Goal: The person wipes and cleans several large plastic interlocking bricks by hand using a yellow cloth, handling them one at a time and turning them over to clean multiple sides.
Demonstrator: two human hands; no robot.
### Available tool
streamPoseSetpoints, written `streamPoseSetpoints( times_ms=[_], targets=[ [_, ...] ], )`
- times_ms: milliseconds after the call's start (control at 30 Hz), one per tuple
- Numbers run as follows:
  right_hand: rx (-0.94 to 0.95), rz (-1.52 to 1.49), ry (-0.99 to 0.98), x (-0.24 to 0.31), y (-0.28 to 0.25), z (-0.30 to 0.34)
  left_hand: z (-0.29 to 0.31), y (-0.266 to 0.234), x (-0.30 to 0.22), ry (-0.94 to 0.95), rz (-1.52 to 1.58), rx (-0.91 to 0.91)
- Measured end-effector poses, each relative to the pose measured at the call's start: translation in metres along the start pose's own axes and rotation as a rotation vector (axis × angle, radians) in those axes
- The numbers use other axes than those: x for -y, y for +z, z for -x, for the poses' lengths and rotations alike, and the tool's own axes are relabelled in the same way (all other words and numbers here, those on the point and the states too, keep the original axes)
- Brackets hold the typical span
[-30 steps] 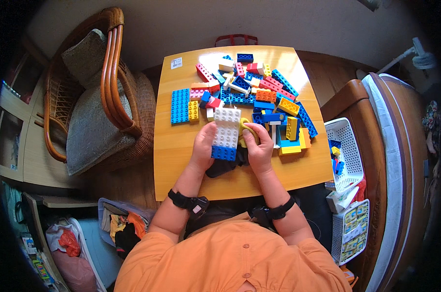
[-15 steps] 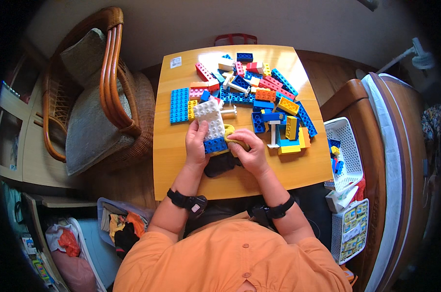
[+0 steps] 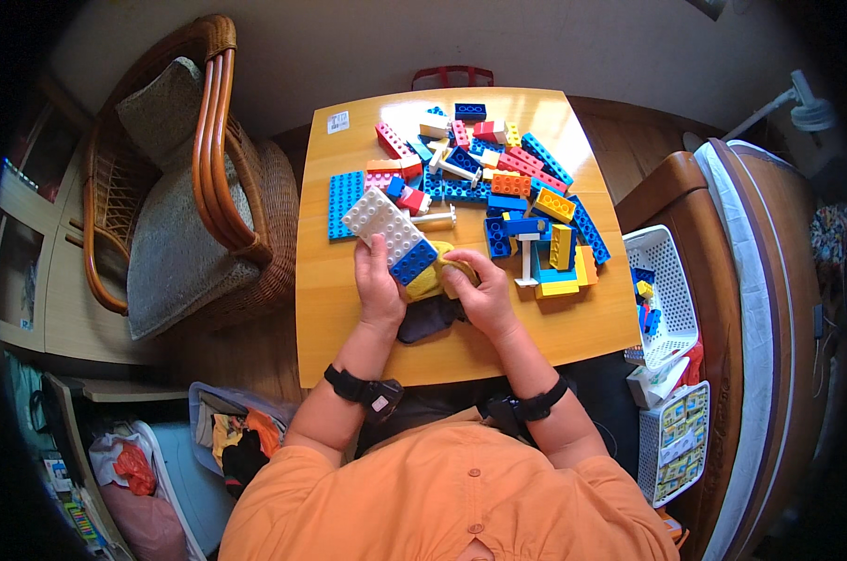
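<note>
My left hand [image 3: 380, 283] is closed on a white building-block plate [image 3: 382, 222] that has a blue brick [image 3: 412, 264] at its near end. The piece is held tilted above the table, its studs facing up. In my right hand [image 3: 482, 292] is a yellow cloth [image 3: 425, 284], gripped by the fingers at the right edge of the blue brick. Below the hands a dark cloth [image 3: 431, 320] lies on the table. Just beyond the white plate is a white post-like piece [image 3: 433, 220]. A blue studded plate [image 3: 345, 204] lies to the left.
Several coloured bricks [image 3: 509, 182] are heaped over the far and right parts of the wooden table [image 3: 573, 327]. A rattan chair [image 3: 190, 234] stands at the left. On the right are a white basket with bricks [image 3: 676, 318] and a wooden bed frame [image 3: 723, 374].
The white plate with the blue brick has turned, its far end swinging left. More of the yellow cloth shows beside it. Both hands keep their hold.
</note>
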State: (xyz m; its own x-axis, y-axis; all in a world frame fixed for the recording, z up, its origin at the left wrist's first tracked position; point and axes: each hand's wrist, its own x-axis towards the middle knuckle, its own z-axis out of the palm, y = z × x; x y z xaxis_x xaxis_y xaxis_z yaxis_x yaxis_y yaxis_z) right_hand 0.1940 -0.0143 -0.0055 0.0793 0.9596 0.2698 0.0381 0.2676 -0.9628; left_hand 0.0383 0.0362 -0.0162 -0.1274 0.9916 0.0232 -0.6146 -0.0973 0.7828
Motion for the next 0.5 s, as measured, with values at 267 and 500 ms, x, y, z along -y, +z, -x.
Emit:
streamPoseSetpoints(
  times_ms=[267, 500],
  targets=[
    [-0.173, 0.015, -0.014, -0.002, 0.000, -0.003, 0.011, 0.012, -0.002, -0.074, -0.038, 0.125],
    [-0.075, 0.058, -0.013, 0.000, 0.003, -0.002, 0.014, 0.002, 0.005, -0.051, 0.049, 0.221]
  ],
)
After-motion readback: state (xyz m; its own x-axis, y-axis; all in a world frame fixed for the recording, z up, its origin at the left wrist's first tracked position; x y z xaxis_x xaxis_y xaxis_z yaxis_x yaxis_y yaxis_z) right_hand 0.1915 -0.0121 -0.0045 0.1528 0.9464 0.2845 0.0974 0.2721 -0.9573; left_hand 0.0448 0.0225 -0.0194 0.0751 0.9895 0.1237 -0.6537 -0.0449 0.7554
